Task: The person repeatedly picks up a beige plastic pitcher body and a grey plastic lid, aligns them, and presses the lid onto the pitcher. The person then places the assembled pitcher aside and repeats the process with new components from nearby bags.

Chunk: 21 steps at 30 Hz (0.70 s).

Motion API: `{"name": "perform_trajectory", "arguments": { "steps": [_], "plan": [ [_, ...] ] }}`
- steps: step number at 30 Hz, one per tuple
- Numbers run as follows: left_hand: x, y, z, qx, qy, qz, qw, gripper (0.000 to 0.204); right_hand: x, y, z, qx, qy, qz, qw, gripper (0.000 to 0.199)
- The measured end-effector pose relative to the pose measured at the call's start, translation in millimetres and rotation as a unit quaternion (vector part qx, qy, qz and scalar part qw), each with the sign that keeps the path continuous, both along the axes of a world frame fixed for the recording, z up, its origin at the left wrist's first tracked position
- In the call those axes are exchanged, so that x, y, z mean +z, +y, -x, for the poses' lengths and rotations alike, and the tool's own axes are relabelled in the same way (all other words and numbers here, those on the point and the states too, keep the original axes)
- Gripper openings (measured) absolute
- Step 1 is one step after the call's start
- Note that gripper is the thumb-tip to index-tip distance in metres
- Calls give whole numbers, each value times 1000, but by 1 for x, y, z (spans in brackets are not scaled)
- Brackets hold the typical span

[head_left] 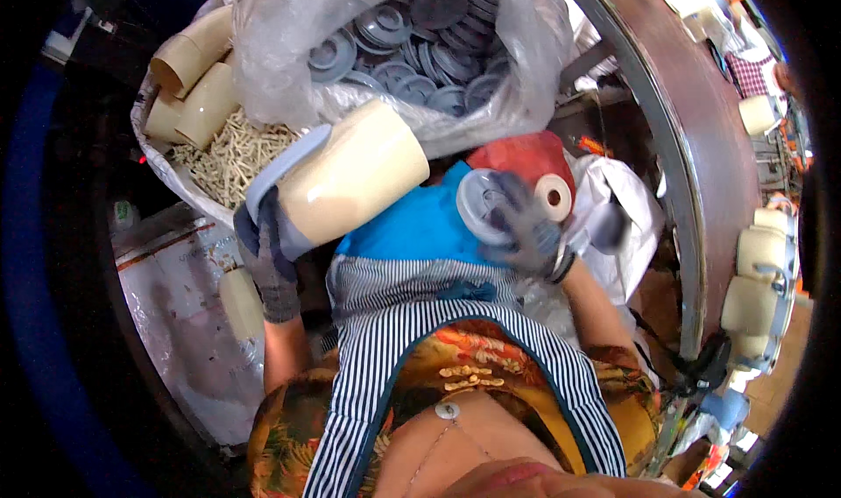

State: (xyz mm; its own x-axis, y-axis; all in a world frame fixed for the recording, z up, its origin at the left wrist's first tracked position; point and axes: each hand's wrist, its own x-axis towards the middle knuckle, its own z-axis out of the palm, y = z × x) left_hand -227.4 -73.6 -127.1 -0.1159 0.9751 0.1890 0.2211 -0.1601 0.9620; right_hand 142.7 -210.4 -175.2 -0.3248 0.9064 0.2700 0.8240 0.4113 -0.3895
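Left hand (270,266), left of centre: fingers grasp a cream cylinder (363,174) near the lower end of its grey handle (285,165). Right hand (526,231), right of centre: fingers overlie a grey disc (474,202); blur obscures whether they grip. Upper centre: clear bag (279,47) contains grey lids (383,27). Upper left: white sack (165,173) contains cream tubes (208,105) and small pieces (235,152).

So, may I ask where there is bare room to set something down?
The brown tabletop has a bare stretch between its grey edge and the cream jugs at far right. The blue cloth is bare between the held jug and the grey disc. The clear bag and white sack are crowded.
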Motion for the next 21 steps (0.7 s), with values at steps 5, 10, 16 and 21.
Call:
{"name": "perform_trajectory", "arguments": {
  "steps": [5, 10, 16, 21],
  "plan": [
    [-10, -19, 5, -43, -10, 2, 999, 33, -17, -37, 11, -34, 122, -22, 992, 74],
    [-8, -34, 20, -65, 118, -73, 988, 32, -2, -29, 10, -122, 194, -20, 973, 69],
    [7, -51, 22, -148, 209, -125, 958, 42, -2, -14, 10, -160, 276, 0, 948, 63],
    [-26, -40, 22, -224, 144, -131, 955, 76, -6, -20, 24, -148, 309, 9, 939, 57]
  ]
}}
